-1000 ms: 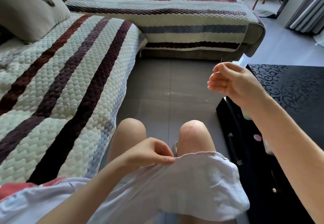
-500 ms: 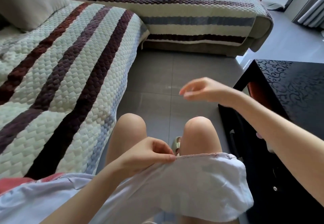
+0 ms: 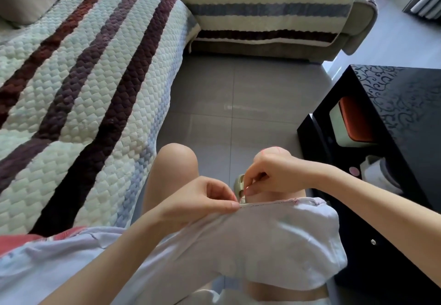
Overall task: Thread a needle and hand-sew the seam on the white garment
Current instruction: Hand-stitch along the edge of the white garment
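While our left hand [image 3: 198, 201] pinches the seam [image 3: 274, 202] taut, our right hand [image 3: 274, 173], seemingly pinching the needle, should stitch close.

In the pinch of the right hand [image 3: 276, 173] the needle is too thin to make out; the white garment [image 3: 274, 245] runs off the frame's lower left.

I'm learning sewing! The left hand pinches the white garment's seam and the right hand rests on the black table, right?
No. The head view shows the right hand off the black table, at the seam beside the left hand, which does pinch the white garment.
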Available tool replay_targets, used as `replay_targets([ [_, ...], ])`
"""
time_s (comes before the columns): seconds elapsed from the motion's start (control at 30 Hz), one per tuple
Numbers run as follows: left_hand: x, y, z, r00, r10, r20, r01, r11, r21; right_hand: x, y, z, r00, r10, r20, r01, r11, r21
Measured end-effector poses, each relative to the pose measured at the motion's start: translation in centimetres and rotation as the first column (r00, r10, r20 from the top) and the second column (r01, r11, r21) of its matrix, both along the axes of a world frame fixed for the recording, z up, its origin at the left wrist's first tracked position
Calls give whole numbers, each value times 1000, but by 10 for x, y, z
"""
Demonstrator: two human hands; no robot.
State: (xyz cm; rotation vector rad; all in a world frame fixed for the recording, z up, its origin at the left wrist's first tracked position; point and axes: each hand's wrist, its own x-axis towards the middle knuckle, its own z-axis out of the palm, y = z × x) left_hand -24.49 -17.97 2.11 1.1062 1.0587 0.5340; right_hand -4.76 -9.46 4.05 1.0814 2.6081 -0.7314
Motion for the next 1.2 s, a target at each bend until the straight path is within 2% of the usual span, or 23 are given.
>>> replay_targets([
  [0.13, 1, -1, -1, 998, -38, -51, 38, 999, 7, 5, 13, 18, 968, -161, -193, 102, 953, -285],
  [0.3, 6, -7, -1, 993, -44, -108, 48, 998, 28, 4, 17, 34, 870, -320, -374, 118, 873, -472],
  [0.4, 10, -9, 0, 991, -49, -122, 53, 998, 33, 1, 19, 39, 779, -422, -464, 173, 856, -488],
  [0.53, 13, -10, -1, 986, -58, -154, 63, 998, 28, -4, 23, 42, 598, -573, -560, 264, 801, -538],
  [0.83, 16, -11, -4, 981, -68, -182, 70, 998, 4, -16, 43, 43, 282, -659, -697, 481, 726, -492],
  [0.97, 18, -12, -4, 976, -73, -206, 76, 997, 6, -22, 56, 40, 215, -672, -708, 559, 680, -475],
  [1.2, 20, -13, -4, 969, -67, -239, 72, 997, 14, -31, 70, 32, 200, -674, -711, 641, 639, -426],
])
